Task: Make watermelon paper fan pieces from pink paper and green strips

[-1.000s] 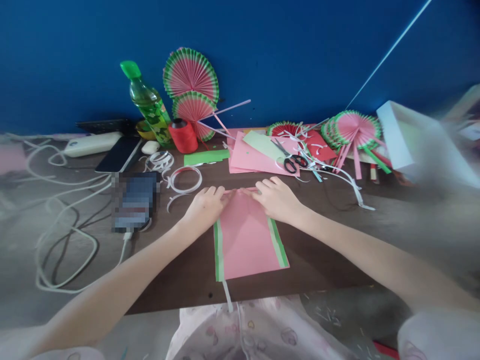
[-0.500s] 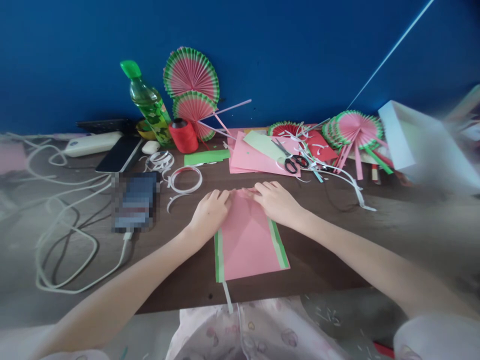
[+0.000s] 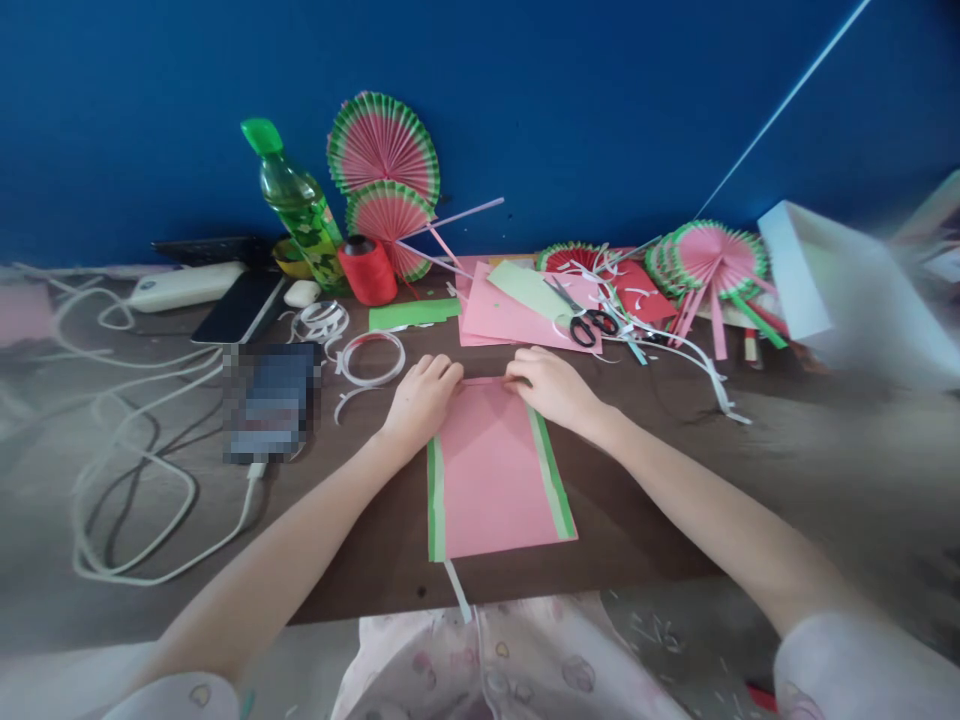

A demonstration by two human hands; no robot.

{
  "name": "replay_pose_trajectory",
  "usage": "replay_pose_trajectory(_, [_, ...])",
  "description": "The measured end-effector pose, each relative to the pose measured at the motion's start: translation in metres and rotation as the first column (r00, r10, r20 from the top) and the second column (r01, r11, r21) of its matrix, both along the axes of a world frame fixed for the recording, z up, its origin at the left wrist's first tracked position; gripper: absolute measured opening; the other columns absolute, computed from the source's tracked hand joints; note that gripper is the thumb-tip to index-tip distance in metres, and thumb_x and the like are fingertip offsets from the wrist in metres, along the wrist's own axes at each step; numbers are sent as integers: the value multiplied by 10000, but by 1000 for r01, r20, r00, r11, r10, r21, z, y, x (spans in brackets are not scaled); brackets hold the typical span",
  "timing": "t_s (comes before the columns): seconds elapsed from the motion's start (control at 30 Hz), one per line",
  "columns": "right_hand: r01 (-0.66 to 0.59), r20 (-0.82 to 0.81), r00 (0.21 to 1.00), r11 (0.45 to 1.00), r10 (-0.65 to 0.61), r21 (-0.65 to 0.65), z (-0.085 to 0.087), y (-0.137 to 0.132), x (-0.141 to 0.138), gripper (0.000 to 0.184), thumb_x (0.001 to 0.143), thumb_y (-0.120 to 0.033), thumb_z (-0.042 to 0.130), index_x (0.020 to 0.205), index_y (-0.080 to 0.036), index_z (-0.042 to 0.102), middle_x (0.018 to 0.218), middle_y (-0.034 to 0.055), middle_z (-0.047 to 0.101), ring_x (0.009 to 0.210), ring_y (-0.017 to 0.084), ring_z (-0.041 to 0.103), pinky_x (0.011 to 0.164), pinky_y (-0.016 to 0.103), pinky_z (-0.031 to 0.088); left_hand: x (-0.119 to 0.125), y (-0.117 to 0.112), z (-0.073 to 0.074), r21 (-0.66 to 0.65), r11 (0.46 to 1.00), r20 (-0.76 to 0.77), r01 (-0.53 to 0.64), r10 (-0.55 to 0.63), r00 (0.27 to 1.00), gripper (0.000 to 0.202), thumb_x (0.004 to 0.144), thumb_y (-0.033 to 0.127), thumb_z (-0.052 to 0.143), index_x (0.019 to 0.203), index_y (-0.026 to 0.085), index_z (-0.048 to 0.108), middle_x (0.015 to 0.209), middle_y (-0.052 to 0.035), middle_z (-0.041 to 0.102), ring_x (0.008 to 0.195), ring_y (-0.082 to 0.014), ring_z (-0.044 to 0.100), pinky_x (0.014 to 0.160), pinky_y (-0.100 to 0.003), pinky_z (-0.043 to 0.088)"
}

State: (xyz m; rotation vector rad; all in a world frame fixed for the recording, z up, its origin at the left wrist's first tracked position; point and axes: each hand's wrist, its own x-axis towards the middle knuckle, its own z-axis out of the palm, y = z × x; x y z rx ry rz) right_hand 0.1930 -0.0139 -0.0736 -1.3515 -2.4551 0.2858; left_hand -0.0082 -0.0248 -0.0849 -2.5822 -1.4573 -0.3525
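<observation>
A pink paper sheet (image 3: 495, 480) with green and pale green strips down both side edges lies flat on the brown table. A narrow fold runs along its far edge. My left hand (image 3: 426, 400) pinches the far left corner, fingers curled and partly hidden. At the far right corner, my right hand (image 3: 551, 390) has thumb and fingers closed on the folded edge. A thin white strip (image 3: 457, 590) sticks out from under the near left corner and hangs over the table edge.
Scissors (image 3: 589, 320) rest on pink sheets behind my hands. Pleated paper fans (image 3: 384, 150) lean on the blue wall, near a green bottle (image 3: 300, 215) and red thread spool (image 3: 367, 272). Tape rings (image 3: 371, 360), a phone (image 3: 271, 405) and cables lie left; a white box (image 3: 799, 280) stands right.
Both hands have moved outward from the middle of the far edge to its corners. The folded edge between them now shows. The sheet has barely shifted.
</observation>
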Motion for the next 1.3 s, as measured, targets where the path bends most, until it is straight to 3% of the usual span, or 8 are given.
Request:
replay_pose_trajectory(0.23, [-111, -322, 947, 952, 14, -285, -1, 26, 4, 92, 669, -98, 634, 712, -151, 572, 768, -4, 533, 627, 95, 473, 605, 231, 378, -3, 4, -2, -147, 988, 102, 46, -31, 994, 119, 878, 221, 455, 900, 140, 541, 939, -93, 565, 880, -230, 467, 805, -357, 384])
replay_pose_trajectory(0.57, [-191, -288, 954, 909, 83, -370, 6, 24, 6, 71, 676, -122, 606, 738, -141, 636, 706, -3, 557, 629, 101, 494, 591, 226, 375, -2, 1, 4, -169, 983, 120, 67, -47, 992, 194, 898, 195, 384, 866, 149, 570, 900, -78, 583, 861, -217, 486, 797, -345, 395])
replay_pose_trajectory(0.87, [61, -43, 997, 998, -61, -13, 52, 9, 7, 63, 769, -198, 591, 729, -192, 639, 733, 15, 649, 714, 156, 556, 617, 260, 347, -8, 7, 53, -185, 981, 128, 55, -31, 991, 174, 879, 233, 428, 884, 184, 596, 897, -32, 650, 872, -178, 578, 745, -278, 437])
replay_pose_trajectory(0.97, [107, -31, 994, 985, -104, 133, 67, 12, 6, 105, 814, -260, 574, 767, -195, 641, 745, 19, 663, 691, 154, 569, 596, 259, 346, -7, 12, 77, -42, 999, 107, -1, 5, 994, 198, 886, 244, 419, 873, 179, 605, 892, -42, 648, 839, -173, 595, 702, -264, 446])
replay_pose_trajectory(1.07, [169, -128, 984, 890, -126, 424, 84, 13, 6, 223, 898, -306, 453, 852, -187, 636, 880, 48, 671, 774, 164, 585, 646, 278, 388, -3, 10, 104, 225, 973, 158, -51, 15, 987, 251, 916, 257, 366, 912, 165, 599, 918, -65, 630, 848, -165, 595, 683, -256, 455])
replay_pose_trajectory(1.17, [193, -212, 975, 752, -72, 630, 98, 9, 10, 284, 936, -322, 358, 945, -211, 619, 1003, 47, 647, 923, 184, 569, 767, 329, 420, -1, 1, 121, 472, 878, 231, -81, -35, 972, 234, 923, 219, 354, 953, 180, 583, 992, -63, 614, 952, -172, 576, 768, -294, 464])
replay_pose_trajectory(1.27, [151, -203, 979, 706, -10, 692, 94, 1, 17, 274, 938, -307, 347, 989, -241, 608, 1044, 38, 629, 993, 191, 543, 833, 365, 421, -4, -7, 115, 611, 791, 222, -31, -134, 966, 154, 899, 199, 426, 924, 191, 578, 988, -43, 624, 955, -162, 568, 806, -290, 458])
replay_pose_trajectory(1.3, [123, -177, 984, 716, 2, 687, 87, -1, 20, 265, 934, -298, 357, 979, -242, 613, 1036, 39, 632, 985, 191, 543, 841, 366, 421, -6, -10, 106, 604, 797, 202, -5, -148, 968, 145, 893, 193, 435, 924, 189, 577, 975, -44, 630, 931, -159, 572, 781, -278, 460])
